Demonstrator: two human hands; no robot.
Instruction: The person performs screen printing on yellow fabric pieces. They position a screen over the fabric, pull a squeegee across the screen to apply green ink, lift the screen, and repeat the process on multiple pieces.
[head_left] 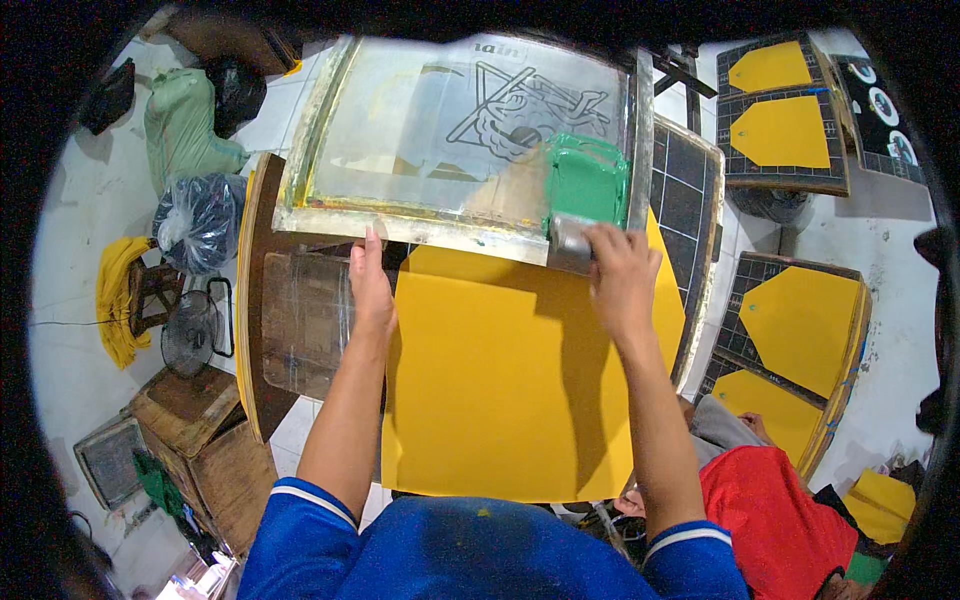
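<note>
A screen-printing frame [455,238] is held tilted up over a large yellow sheet [500,370], its near edge above the sheet's far part. My left hand [371,290] grips this near edge, thumb on top; the other fingers are mostly hidden. In my right hand [622,275] is a grey squeegee [569,245], at the frame's near right corner. Beside its blade lies a thick patch of green ink [588,190] on the mesh. Dark line art [520,115] shows farther up the screen. The yellow sheet lies on a dark board that shows at its right.
Several boards on the right bear yellow cut sheets [800,325] with small green marks. A person in red [770,520] sits close by at lower right. On the left are a fan [190,332], a wooden box [225,480], wrapped bundles [198,222] and yellow cloth strips [122,300].
</note>
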